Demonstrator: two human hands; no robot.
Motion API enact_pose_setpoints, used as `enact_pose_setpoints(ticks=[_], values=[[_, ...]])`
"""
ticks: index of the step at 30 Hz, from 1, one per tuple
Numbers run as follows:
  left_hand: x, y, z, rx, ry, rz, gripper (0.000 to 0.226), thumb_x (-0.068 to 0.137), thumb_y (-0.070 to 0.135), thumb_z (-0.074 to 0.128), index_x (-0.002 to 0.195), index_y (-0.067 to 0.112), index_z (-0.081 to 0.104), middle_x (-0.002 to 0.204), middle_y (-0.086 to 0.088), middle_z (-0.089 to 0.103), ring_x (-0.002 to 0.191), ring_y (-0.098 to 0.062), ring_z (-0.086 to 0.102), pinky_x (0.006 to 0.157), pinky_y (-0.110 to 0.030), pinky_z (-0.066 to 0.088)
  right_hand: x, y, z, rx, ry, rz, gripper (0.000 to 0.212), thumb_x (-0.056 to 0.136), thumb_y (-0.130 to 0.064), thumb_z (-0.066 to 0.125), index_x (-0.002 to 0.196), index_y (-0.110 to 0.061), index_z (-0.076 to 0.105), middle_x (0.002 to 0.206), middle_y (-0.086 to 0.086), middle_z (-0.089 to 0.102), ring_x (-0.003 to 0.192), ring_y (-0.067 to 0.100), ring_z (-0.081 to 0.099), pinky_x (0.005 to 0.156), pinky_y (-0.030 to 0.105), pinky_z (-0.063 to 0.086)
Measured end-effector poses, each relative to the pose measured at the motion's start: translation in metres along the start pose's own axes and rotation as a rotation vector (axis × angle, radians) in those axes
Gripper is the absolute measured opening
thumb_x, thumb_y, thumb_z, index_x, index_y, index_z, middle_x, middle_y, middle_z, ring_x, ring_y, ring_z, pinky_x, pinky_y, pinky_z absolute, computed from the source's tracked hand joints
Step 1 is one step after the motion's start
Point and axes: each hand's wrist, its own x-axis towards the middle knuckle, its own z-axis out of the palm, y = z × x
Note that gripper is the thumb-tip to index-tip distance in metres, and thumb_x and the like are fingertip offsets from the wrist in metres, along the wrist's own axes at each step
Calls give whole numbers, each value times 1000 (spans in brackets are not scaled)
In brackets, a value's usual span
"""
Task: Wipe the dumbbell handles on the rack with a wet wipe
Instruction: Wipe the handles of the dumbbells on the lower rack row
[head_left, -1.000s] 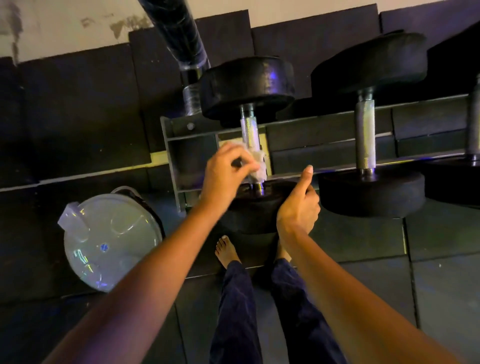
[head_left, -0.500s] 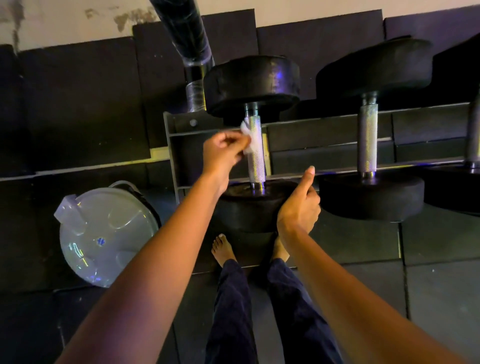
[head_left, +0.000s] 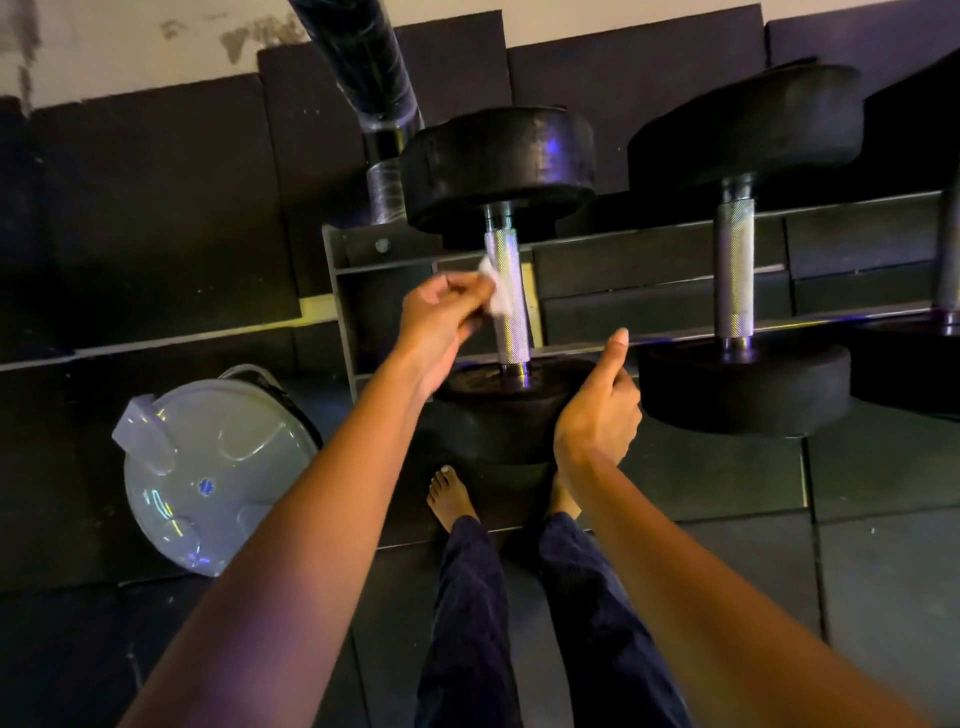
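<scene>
This is a weights room or gym corner. A steel rack (head_left: 363, 247) runs across the middle of the frame and carries dumbbells (head_left: 743, 130) with thick round black heads and knurled metal handles (head_left: 733, 270). Black rubber tiles (head_left: 156, 208) with visible seams cover the ground on the left and along the bottom. At top centre, a dark bar (head_left: 363, 62) ends in a ribbed metal sleeve. A pale, scuffed surface (head_left: 130, 47) edges the upper left.

One head-worn wide-angle view — looking steeply down, close over the rack (head_left: 649, 234) and floor (head_left: 883, 571).
</scene>
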Motion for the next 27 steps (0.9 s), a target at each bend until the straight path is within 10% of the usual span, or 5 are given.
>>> enact_pose_setpoints(ticks=[3, 8, 19, 27], values=[[-18, -9, -14, 269, -65, -22, 13, 78, -3, 67, 75, 9, 63, 68, 0, 67, 64, -6, 63, 62, -19, 52, -1, -1, 0, 2, 5, -4, 64, 96, -57, 21, 122, -13, 58, 125, 12, 58, 117, 31, 50, 88, 36, 35], [10, 9, 13, 70, 145, 269, 20, 75, -3, 70, 71, 14, 62, 65, 4, 65, 63, -6, 58, 59, -18, 48, 1, 1, 1, 26, 5, 1, 63, 96, -57, 21, 118, -12, 59, 100, 4, 55, 104, 26, 52, 81, 32, 32], [-16, -11, 0, 1141, -159, 884, 21, 75, 23, 71, 87, 5, 72, 94, -9, 57, 81, -13, 53, 72, -23, 44, 0, 2, 1, 24, 14, -8, 65, 95, -59, 21, 119, -12, 60, 122, 12, 59, 114, 30, 53, 84, 34, 35], [-7, -7, 9, 1130, -98, 957, 17, 75, 19, 71, 83, 3, 72, 92, -12, 58, 86, -15, 52, 74, -23, 41, -2, 1, -1, 26, 2, -24, 64, 96, -58, 20, 120, -12, 58, 123, 11, 59, 114, 28, 52, 85, 34, 35]])
